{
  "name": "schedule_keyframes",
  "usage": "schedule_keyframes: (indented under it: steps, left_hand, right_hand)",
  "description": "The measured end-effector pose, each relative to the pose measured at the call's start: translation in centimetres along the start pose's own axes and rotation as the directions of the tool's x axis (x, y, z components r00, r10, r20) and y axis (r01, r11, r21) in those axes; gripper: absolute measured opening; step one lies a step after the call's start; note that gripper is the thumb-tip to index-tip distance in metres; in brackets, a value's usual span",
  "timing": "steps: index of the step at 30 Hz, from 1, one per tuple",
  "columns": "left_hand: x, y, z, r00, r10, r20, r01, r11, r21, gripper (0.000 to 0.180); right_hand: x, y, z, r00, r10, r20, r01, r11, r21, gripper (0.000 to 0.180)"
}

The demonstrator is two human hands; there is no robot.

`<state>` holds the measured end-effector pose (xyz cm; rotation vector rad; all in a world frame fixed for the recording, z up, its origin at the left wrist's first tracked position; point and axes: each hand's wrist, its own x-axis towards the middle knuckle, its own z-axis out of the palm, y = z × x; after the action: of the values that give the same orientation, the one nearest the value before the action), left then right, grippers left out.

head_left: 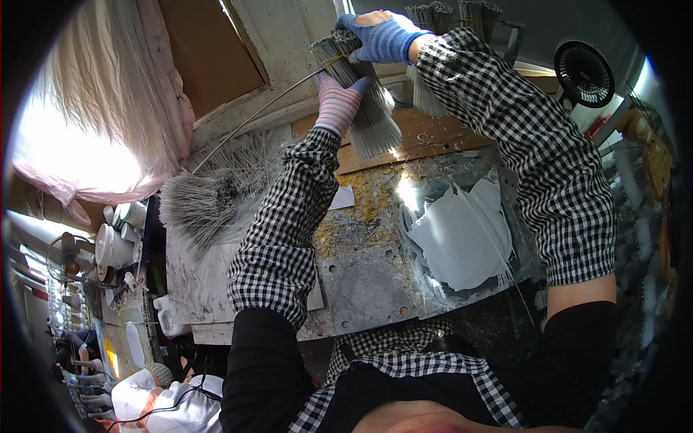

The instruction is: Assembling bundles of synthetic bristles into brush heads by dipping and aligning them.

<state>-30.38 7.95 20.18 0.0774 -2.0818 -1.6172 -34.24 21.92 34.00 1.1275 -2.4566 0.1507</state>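
At the far edge of the desk (361,281), both gloved hands are raised on one bundle of thin grey rods (364,101), held up off the surface and tilted so its lower end fans out above a wooden board (433,137). The left hand (338,101), in a striped glove, is wrapped around the bundle's middle from below, fingers closed on it. The right hand (382,36), in a blue glove, is closed over the top end, where a yellowish band (333,61) seems to circle the rods, though the view there is too small to be sure. One long loose rod (253,119) runs from the bundle down to the left, towards a second heap of grey rods (198,202) lying spread on the desk.

To do this well, the left hand's grip should stay firm and even around the middle, because the splayed lower end suggests the rods could slide or scatter if the hold slackens. The right hand looks best used to square the top ends and keep the band seated. The stray rod is worth keeping clear of the heap below, as I judge it could snag. A tray of pale grey paste (462,238) sits nearer the body, with a small fan (583,72) off to the right.
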Motion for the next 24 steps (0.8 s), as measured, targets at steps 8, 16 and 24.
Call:
schedule_keyframes:
  steps: [8, 16, 24]
  left_hand:
    - [2.8, 0.7, 3.7, 1.0, 0.011, -0.021, -0.005, 0.964, 0.265, 0.087]
    - [-12.8, -2.0, -5.3, 0.981, 0.165, 0.104, -0.192, 0.906, 0.377, 0.098]
    - [-36.7, -4.6, -26.2, 0.991, -0.134, -0.01, 0.081, 0.532, 0.843, 0.041]
  right_hand:
    - [0.0, 4.5, 0.4, 0.977, -0.144, -0.158, 0.175, 0.963, 0.205, 0.056]
    - [-4.6, -5.6, 2.6, 0.833, -0.299, -0.466, 0.348, 0.937, 0.019, 0.05]
    - [-10.1, -24.1, 15.1, 0.859, -0.504, 0.088, 0.325, 0.67, 0.667, 0.024]
